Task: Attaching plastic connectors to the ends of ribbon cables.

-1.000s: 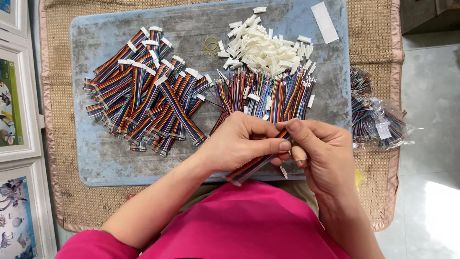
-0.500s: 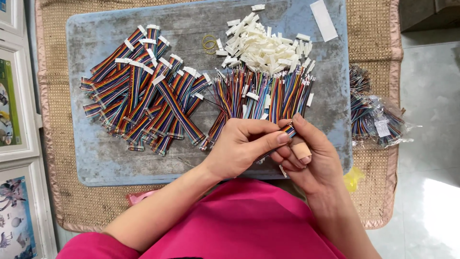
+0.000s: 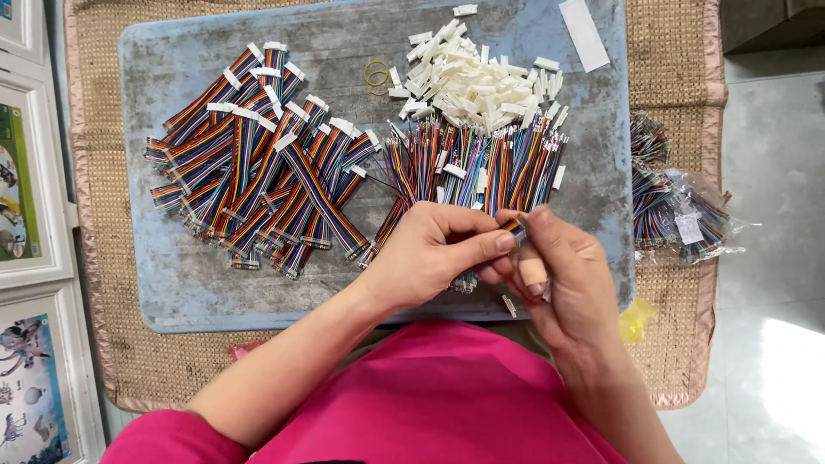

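My left hand (image 3: 434, 249) and my right hand (image 3: 559, 275) meet over the near edge of a worn blue-grey board (image 3: 344, 34). Both pinch one short rainbow ribbon cable (image 3: 514, 228) between thumb and fingertips; most of its length is hidden under my fingers. A bandage wraps one right finger. Just beyond my hands lies a fan of loose multicoloured wire strips (image 3: 481, 163). A heap of small white plastic connectors (image 3: 477, 82) sits farther back. To the left is a pile of ribbon cables with white connectors fitted (image 3: 258, 163).
The board rests on a woven mat with pink trim (image 3: 670, 112). A bag of more coloured wires (image 3: 679, 206) lies at the right. Yellow rubber bands (image 3: 376, 76) and a white strip (image 3: 583, 34) lie on the board. Framed pictures (image 3: 26, 189) line the left.
Both hands have lifted slightly away from my body, and the cable end has come up between the fingertips. The piles have not moved.
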